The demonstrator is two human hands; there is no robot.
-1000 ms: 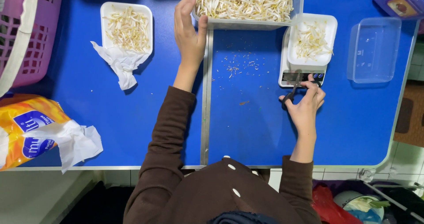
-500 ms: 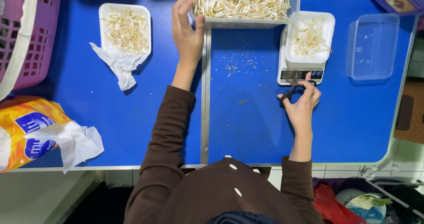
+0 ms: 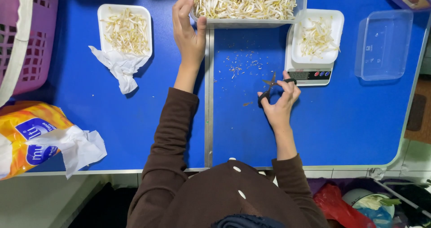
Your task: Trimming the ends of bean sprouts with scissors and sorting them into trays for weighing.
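My left hand [image 3: 188,30] rests on the front left corner of a large clear tub of bean sprouts [image 3: 244,3] at the table's far edge, fingers over its rim. My right hand [image 3: 280,100] holds a small pair of black-handled scissors [image 3: 270,85] just in front of a white kitchen scale [image 3: 310,74]. On the scale sits a white tray [image 3: 318,37] with some sprouts in it. Small sprout trimmings [image 3: 244,66] lie scattered on the blue table [image 3: 134,120] between my hands.
A second white tray of sprouts [image 3: 125,30] with a crumpled tissue [image 3: 119,66] lies at the left. A pink basket [image 3: 27,35] stands far left, an orange tissue pack [image 3: 31,136] at the near left, an empty clear container [image 3: 386,44] at the right.
My right hand has drawn back from the scale toward me and to the left with the scissors. My left hand has stayed on the tub's corner.
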